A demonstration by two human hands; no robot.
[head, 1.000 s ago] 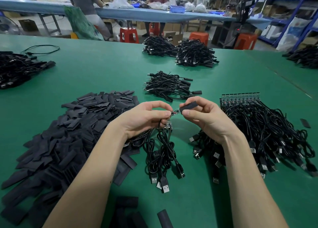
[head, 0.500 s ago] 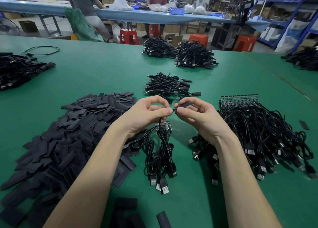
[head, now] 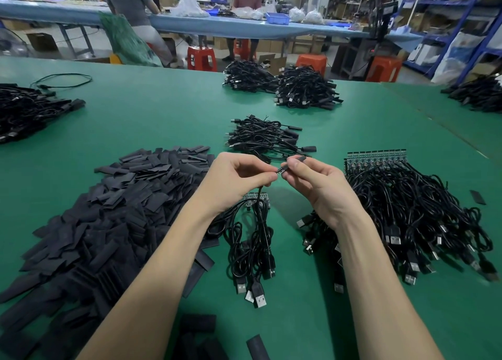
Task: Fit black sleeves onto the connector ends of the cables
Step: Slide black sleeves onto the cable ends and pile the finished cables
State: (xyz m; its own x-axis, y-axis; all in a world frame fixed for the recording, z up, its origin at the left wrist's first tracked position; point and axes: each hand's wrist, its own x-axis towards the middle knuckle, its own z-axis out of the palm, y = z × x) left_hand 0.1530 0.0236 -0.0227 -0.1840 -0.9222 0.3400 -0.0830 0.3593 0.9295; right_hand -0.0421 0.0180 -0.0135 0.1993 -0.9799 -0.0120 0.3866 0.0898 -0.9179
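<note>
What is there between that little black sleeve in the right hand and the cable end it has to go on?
Nothing visible. The right hand pinches the black sleeve and the left hand pinches the cable end; the two meet in the air above the green table, with no other thing between them.

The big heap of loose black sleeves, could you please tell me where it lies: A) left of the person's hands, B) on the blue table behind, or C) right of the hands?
A: the heap of sleeves spreads over the green table beside the left hand.
</note>
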